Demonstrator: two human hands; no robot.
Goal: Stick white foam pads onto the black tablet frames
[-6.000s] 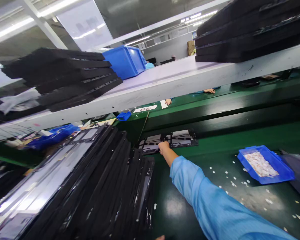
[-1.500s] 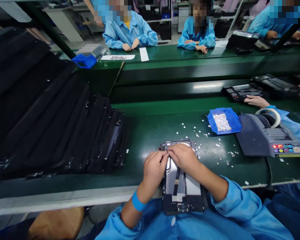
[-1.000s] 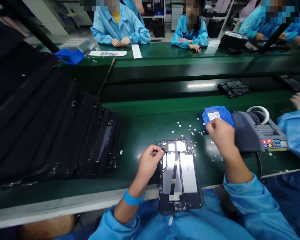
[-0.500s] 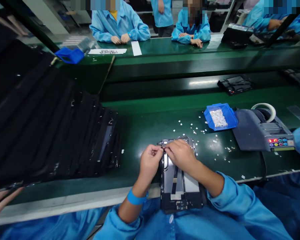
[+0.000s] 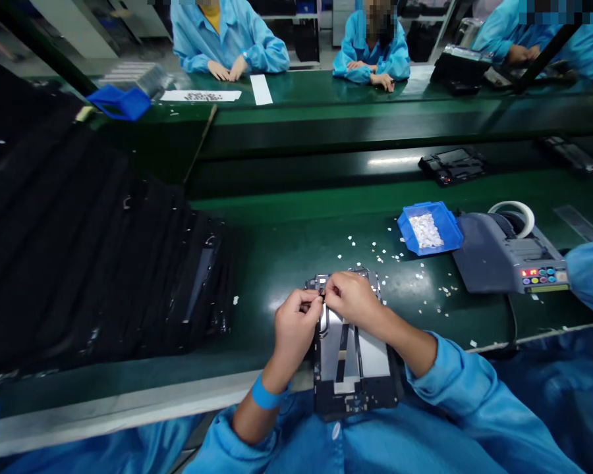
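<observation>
An opened tablet, with silver battery panels and dark circuit parts, lies at the table's front edge against my body. Over its upper left corner, my left hand is closed in a pinch, a blue band around its wrist. My right hand pinches from the other side, its fingertips meeting those of the left. Between them is a tiny dark bit, too small to name. The right palm covers part of the tablet's upper end.
Left stands a long row of black tablet-like units. A blue bin of white bits sits beside a grey tape dispenser carrying a tape roll. White scraps litter the green table. Another opened device lies farther back; people sit opposite.
The view has shifted slightly. My fingertips stay together over the same tablet corner, the right hand a little changed in pose. A standing person at the back and a hand at far left have left view.
</observation>
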